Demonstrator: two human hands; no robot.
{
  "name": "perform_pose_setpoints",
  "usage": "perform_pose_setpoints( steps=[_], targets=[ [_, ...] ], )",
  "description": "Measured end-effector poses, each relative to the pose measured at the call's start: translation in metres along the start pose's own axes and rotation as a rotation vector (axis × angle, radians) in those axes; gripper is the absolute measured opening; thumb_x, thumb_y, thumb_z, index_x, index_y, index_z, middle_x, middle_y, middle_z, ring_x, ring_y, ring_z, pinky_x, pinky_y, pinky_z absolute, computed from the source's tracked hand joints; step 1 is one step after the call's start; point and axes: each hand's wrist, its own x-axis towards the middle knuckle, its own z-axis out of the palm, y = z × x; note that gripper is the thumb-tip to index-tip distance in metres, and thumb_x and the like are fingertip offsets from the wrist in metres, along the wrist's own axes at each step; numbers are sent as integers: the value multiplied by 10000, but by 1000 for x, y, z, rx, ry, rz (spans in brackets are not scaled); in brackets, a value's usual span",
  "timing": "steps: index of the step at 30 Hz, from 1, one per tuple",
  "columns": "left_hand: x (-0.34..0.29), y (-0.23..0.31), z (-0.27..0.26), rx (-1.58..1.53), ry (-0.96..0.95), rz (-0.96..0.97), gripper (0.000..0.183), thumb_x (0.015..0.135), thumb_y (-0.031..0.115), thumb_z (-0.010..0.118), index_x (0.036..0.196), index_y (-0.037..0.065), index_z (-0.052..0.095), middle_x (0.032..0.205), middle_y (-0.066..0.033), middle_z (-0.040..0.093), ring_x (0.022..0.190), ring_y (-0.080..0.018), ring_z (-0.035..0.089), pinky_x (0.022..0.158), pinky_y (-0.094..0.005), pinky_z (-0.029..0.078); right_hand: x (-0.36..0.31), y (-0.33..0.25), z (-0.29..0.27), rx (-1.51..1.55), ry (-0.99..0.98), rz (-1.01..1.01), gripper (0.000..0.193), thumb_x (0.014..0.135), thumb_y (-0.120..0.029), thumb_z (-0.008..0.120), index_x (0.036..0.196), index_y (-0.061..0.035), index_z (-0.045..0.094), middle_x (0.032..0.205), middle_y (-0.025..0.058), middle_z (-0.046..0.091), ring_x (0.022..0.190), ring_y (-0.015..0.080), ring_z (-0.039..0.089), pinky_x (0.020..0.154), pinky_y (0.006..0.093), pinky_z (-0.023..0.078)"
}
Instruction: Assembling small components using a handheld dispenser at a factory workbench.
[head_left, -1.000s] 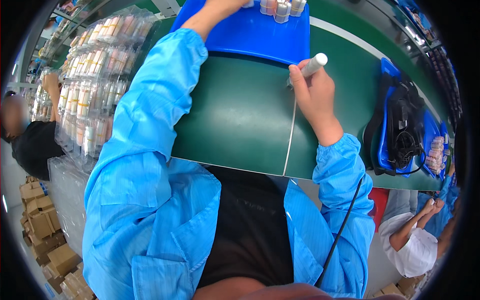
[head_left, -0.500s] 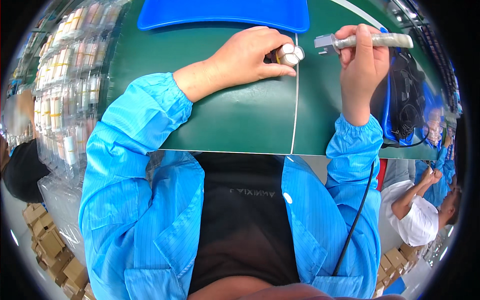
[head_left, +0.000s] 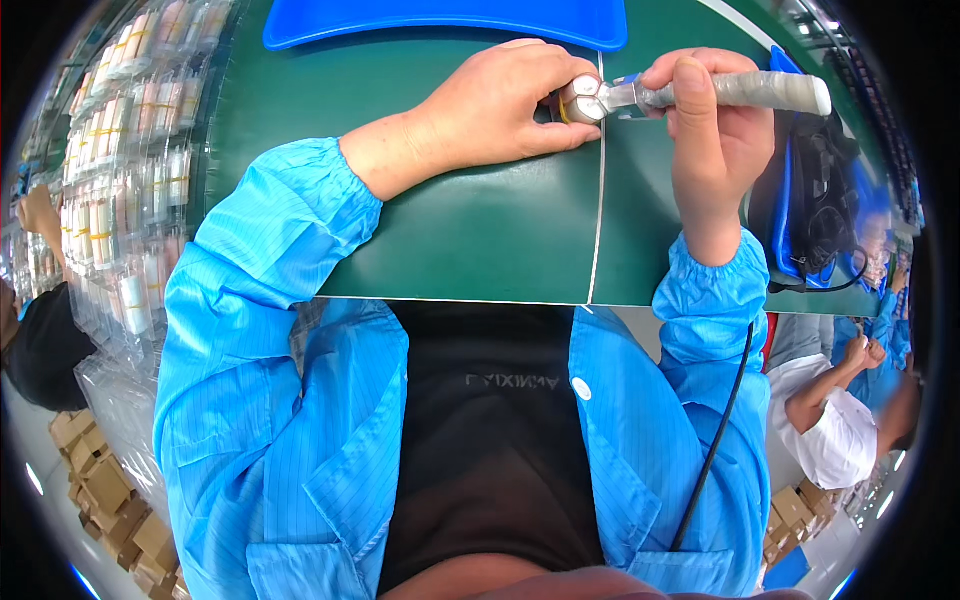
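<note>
My left hand (head_left: 495,105) is wrapped round a small bundle of white cylinders (head_left: 584,100), with a bit of yellow band showing on it. Their round white ends face right. Between the fingers and thumb of my right hand (head_left: 708,135) is a hand tool with a thick handle wrapped in whitish tape (head_left: 775,92). Its narrower grey head (head_left: 622,95) points left and meets, or very nearly meets, the cylinders' ends; actual contact cannot be made out. Both hands are over the green tabletop (head_left: 470,240).
A blue tray (head_left: 450,25) lies beyond my hands. Clear plastic trays of banded white and pinkish cylinders (head_left: 110,130) are piled at the left. On the right, a blue bin (head_left: 790,250) holds black cables (head_left: 825,200). Other people sit on both sides, near cardboard boxes (head_left: 100,480).
My right hand has brought the tool's head leftward to the cylinder ends, closing the gap. My left hand still grips the bundle, almost unmoved.
</note>
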Motion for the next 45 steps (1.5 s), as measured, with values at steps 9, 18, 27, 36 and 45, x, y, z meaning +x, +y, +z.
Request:
perform_pose_setpoints(
  steps=[9, 18, 27, 36, 45],
  targets=[
    [1, -2, 4, -41, 23, -4, 375, 783, 288, 780, 1061, 70, 654, 838, -78, 631, 804, -251, 627, 684, -365, 513, -2, 4, 4, -61, -31, -60, 125, 992, -135, 571, 1004, -12, 554, 888, 111, 659, 693, 92, 538, 623, 226, 459],
    [0, 1, 1, -2, -33, -47, 437, 763, 201, 809, 1144, 66, 644, 1004, -81, 649, 836, -223, 624, 714, -320, 537, -1, 3, 0, -18, -14, -36, 126, 995, -132, 565, 985, -6, 562, 866, 101, 664, 650, 62, 499, 601, 218, 451],
    [-1, 2, 2, -132, 26, -58, 389, 781, 242, 750, 1111, 76, 630, 950, -91, 622, 831, -258, 626, 727, -372, 528, -4, 6, -2, -85, -44, -28, 149, 1002, -149, 551, 996, 0, 555, 876, 114, 666, 643, 69, 512, 599, 207, 441],
    [-2, -1, 6, -96, 61, 61, 550, 771, 248, 757, 1252, 78, 551, 1039, -112, 600, 931, -283, 645, 792, -381, 540, 12, 5, -13, 176, 157, 14, 186, 1018, -141, 499, 939, 4, 585, 875, 140, 671, 582, 57, 466, 556, 216, 421],
    [-1, 2, 3, -136, 26, -125, 429, 770, 221, 793, 1129, 60, 620, 1019, -98, 632, 889, -235, 654, 773, -330, 551, 7, 3, -5, 69, 35, 29, 141, 995, -131, 559, 938, -7, 592, 868, 100, 671, 589, 45, 472, 560, 210, 435]
  ],
)
